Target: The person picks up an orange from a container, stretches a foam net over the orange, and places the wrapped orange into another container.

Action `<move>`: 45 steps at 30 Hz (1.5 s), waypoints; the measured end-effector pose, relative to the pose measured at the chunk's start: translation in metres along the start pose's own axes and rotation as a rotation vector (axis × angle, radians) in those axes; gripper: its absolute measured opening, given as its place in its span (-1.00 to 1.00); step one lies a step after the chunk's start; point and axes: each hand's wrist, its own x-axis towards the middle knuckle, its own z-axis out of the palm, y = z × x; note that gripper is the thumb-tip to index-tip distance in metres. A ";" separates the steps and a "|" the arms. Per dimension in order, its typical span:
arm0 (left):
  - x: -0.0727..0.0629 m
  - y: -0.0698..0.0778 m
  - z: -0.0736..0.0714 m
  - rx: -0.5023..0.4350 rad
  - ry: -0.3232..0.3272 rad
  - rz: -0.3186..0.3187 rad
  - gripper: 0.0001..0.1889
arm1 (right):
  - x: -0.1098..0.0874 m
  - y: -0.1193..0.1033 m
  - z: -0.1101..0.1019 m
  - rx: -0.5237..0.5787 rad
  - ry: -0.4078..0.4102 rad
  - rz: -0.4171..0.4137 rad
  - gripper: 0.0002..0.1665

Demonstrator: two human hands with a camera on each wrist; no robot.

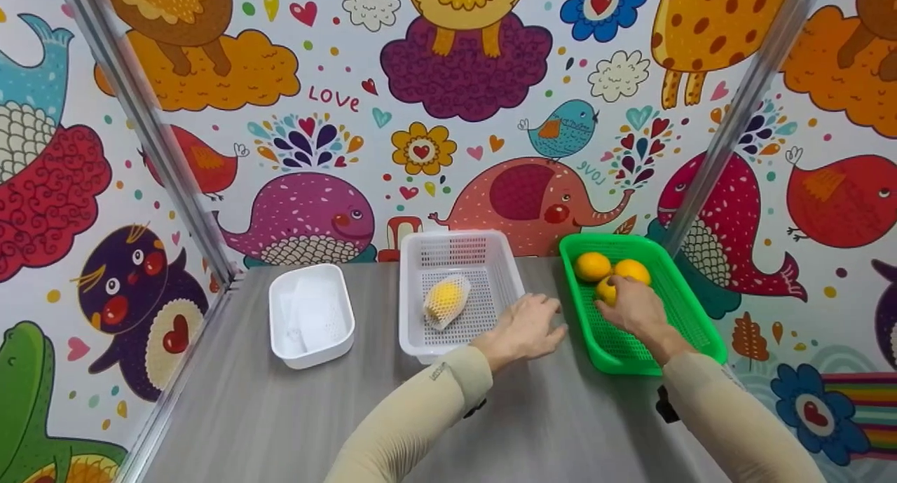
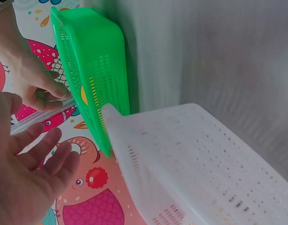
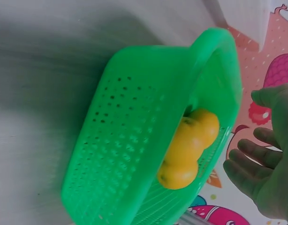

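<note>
Three orange-yellow round fruits, likely oranges (image 1: 593,266), lie together at the far end of a green basket (image 1: 690,308). My right hand (image 1: 634,309) hovers over that basket; in the right wrist view the hand (image 3: 268,159) stands apart from the fruits (image 3: 181,150), fingers loosely bent and holding nothing. A white perforated basket (image 1: 413,339) holds one yellow fruit in a white foam net (image 1: 447,299). Over this basket's right edge is my left hand (image 1: 525,331), its fingers spread and relaxed. The left wrist view shows the left hand (image 2: 31,173) with nothing in it.
A smaller white container (image 1: 312,315) stands to the left on the grey table (image 1: 245,399). Cartoon-printed walls (image 1: 434,139) with metal corner posts (image 1: 151,136) enclose the table at the back and sides.
</note>
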 end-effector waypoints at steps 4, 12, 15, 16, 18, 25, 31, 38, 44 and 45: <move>0.006 0.005 0.005 0.039 -0.011 -0.003 -0.57 | 0.003 0.007 0.004 0.003 -0.050 0.023 -0.22; 0.019 0.017 0.023 0.130 -0.004 0.001 -0.64 | 0.013 0.028 0.005 0.006 -0.094 0.076 -0.14; 0.023 0.023 0.030 0.159 0.000 0.011 -0.64 | 0.017 0.036 0.005 0.006 -0.105 0.088 -0.12; 0.023 0.024 0.032 0.172 0.002 0.013 -0.63 | 0.019 0.038 0.005 0.000 -0.111 0.084 -0.12; 0.024 0.027 0.036 0.194 0.006 0.018 -0.62 | 0.022 0.041 0.006 -0.011 -0.123 0.071 -0.11; 0.025 0.041 0.053 0.267 0.038 0.080 -0.62 | 0.033 0.050 0.007 -0.068 -0.131 0.004 -0.09; 0.028 0.048 0.067 0.319 0.080 0.094 -0.70 | 0.041 0.054 0.009 -0.081 -0.142 -0.022 -0.13; 0.026 0.052 0.083 0.344 0.107 0.083 -0.76 | 0.046 0.059 0.015 -0.120 -0.119 -0.046 -0.21; 0.025 0.054 0.094 0.361 0.128 0.131 -0.77 | 0.052 0.063 0.020 -0.136 -0.127 -0.042 -0.25; 0.025 0.054 0.096 0.366 0.132 0.145 -0.77 | 0.053 0.063 0.020 -0.134 -0.132 -0.041 -0.25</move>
